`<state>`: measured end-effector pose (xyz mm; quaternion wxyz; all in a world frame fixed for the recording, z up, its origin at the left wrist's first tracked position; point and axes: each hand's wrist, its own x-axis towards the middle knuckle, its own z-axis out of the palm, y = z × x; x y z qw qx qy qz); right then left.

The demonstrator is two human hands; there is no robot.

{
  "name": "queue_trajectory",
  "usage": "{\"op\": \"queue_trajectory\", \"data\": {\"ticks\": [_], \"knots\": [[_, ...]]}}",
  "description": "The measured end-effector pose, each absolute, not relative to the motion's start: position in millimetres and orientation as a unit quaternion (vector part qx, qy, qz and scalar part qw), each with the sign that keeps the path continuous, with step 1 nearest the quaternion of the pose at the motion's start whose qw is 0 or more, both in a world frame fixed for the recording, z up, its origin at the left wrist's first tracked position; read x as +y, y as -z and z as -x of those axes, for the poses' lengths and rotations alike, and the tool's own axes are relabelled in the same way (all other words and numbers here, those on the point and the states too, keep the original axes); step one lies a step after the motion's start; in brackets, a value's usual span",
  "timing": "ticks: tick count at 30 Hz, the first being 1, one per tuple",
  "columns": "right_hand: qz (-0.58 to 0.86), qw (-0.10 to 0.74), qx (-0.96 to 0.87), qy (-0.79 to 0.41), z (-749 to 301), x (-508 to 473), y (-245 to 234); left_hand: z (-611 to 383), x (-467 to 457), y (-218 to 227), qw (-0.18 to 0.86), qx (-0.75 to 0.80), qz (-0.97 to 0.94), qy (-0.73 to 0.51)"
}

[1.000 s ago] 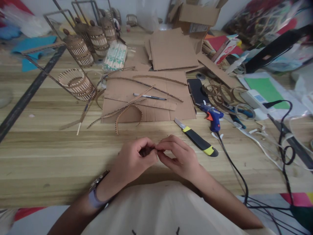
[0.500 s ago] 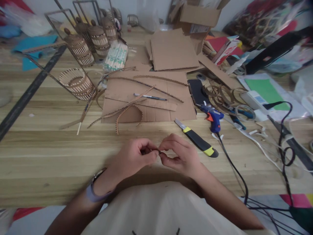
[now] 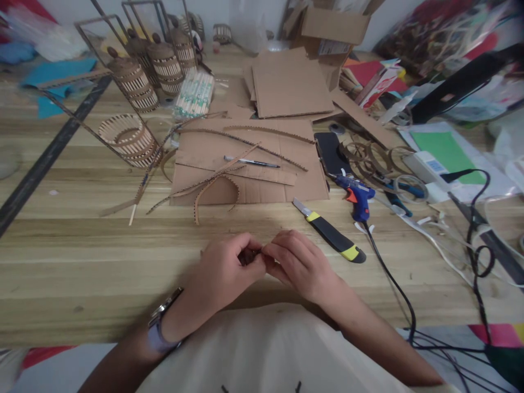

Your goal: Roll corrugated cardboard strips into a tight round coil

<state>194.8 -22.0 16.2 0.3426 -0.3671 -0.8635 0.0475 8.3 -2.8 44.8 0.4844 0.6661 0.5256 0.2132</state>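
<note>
My left hand is closed, thumb and fingers curled round a small dark brown piece mostly hidden in the grip; I cannot make out its kind. Against it, my right hand pinches at the same spot, its fingertips pressed together and touching the left fingers. Just beyond the right hand lies a utility knife with its blade out. Ahead of both hands, notched cardboard strips rest on and over a flat cardboard sheet, along with a pen.
A blue glue gun with its cord lies at right, near a phone and cardboard rings. Back left stand small slatted lanterns, an open slatted basket and a pack of sticks. Cardboard is stacked behind.
My right hand has turned, its fingers closing together and shifting slightly left against the left fingertips. The left hand has rotated a little at the wrist. Things on the table have not moved.
</note>
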Motion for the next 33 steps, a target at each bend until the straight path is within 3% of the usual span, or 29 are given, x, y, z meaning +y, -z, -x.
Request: {"op": "queue_trajectory", "data": {"ticks": [5,16,28,33], "knots": [[0.365,0.411,-0.828,-0.112,-194.0,-20.7,-12.1,-6.1,-2.7,-46.4,0.503,0.498,-0.665,-0.237],[0.346,0.489,-0.764,-0.241,-194.8,-15.0,-8.2,1.5,4.7,-43.2,0.679,0.428,-0.558,-0.210],[0.343,0.458,-0.789,-0.223,-198.5,-14.8,-12.2,11.6,17.7,-45.7,0.677,0.411,-0.594,-0.143],[0.355,0.380,-0.843,-0.135,-199.7,-15.4,-19.9,8.0,14.6,-47.6,0.638,0.457,-0.602,-0.145]]}}
